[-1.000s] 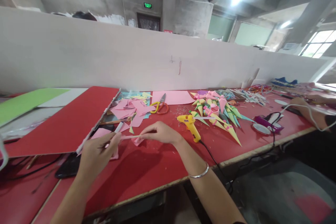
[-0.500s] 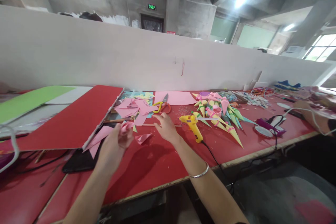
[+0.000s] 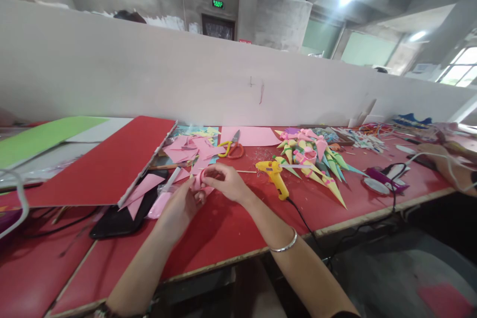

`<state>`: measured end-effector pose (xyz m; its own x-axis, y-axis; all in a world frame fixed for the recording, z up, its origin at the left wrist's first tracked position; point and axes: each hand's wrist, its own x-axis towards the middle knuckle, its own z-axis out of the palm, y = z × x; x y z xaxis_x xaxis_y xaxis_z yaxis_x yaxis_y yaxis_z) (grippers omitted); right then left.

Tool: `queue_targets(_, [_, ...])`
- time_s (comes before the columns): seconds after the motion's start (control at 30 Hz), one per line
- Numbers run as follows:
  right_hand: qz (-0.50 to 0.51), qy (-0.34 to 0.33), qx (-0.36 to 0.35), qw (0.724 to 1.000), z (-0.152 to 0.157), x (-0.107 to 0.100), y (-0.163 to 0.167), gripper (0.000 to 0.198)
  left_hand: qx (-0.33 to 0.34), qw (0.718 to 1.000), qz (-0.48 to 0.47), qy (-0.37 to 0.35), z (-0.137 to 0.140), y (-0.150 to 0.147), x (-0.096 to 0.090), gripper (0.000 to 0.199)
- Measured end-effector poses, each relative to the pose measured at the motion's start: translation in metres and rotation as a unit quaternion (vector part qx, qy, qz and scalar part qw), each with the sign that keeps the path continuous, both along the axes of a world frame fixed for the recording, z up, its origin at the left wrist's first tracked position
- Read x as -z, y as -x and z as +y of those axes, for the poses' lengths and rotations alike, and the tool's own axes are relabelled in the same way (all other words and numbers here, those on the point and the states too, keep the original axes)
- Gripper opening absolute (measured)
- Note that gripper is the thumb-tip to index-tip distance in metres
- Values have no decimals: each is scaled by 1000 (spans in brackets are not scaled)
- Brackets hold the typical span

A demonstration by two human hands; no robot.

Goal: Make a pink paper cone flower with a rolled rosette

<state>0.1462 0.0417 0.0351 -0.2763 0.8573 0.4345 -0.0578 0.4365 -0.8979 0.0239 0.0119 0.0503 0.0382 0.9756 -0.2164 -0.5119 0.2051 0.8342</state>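
Note:
A curled pink paper or foam piece (image 3: 198, 179) sits between my hands above the red table. My left hand (image 3: 186, 203) is closed around its lower end, and my right hand (image 3: 229, 185) pinches its upper edge with thumb and fingers. Fingers cover part of the piece. Just beyond lie loose pink cut pieces (image 3: 186, 151) in a pile. To the right of my right hand rests a yellow glue gun (image 3: 275, 179). Scissors (image 3: 233, 145) with yellow and orange handles lie behind my hands.
Finished-looking cone shapes (image 3: 311, 151) in yellow, green and pink are heaped at the right. A red board (image 3: 112, 164) and a black phone-like slab (image 3: 119, 223) lie left. Another person's arm (image 3: 443, 166) rests far right. The glue gun's cord (image 3: 303, 223) drops over the table edge.
My right hand has moved left and closed on the pink piece. My left hand has shifted right with it, uncovering a pink-and-clear item beside the black slab.

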Motion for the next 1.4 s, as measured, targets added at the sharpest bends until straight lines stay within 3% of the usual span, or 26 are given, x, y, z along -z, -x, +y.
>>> queue_targets(0.13, [11, 2, 23, 1000, 2, 3, 1, 13, -10, 999, 24, -39, -3, -2, 3, 14])
queue_targets(0.27, [-47, -54, 50, 996, 1, 1, 0, 5, -15, 995, 73, -68, -8, 0, 6, 21])
queue_targets(0.4, [-90, -96, 61, 989, -1, -3, -3, 4, -35, 976, 184, -111, -9, 2, 8, 29])
queue_targets(0.5, [-92, -99, 80, 988, -3, -6, -5, 5, -68, 934, 294, -193, -6, 5, 10, 33])
queue_targets(0.6, [-85, -113, 82, 987, -4, -8, -6, 7, -104, 871, 399, -267, -1, 10, 13, 36])
queue_targets(0.67, [-77, -125, 82, 986, -4, -8, -6, 9, -116, 826, 461, -303, 1, 14, 13, 34])
queue_targets(0.73, [-74, -137, 83, 984, -5, -8, -6, 10, -111, 804, 490, -317, 1, 17, 13, 30])
queue_targets(1.03, [-85, -123, 87, 985, -5, -9, -6, 16, -66, 883, 392, -249, -6, 15, -5, 23])
queue_targets(1.27, [-51, -102, 49, 992, -5, -9, -7, 12, -70, 887, 385, -247, -4, 24, -7, 18])
queue_targets(1.4, [-57, -91, 27, 994, -5, -10, -8, 15, -60, 910, 358, -198, -5, 25, -10, 19])
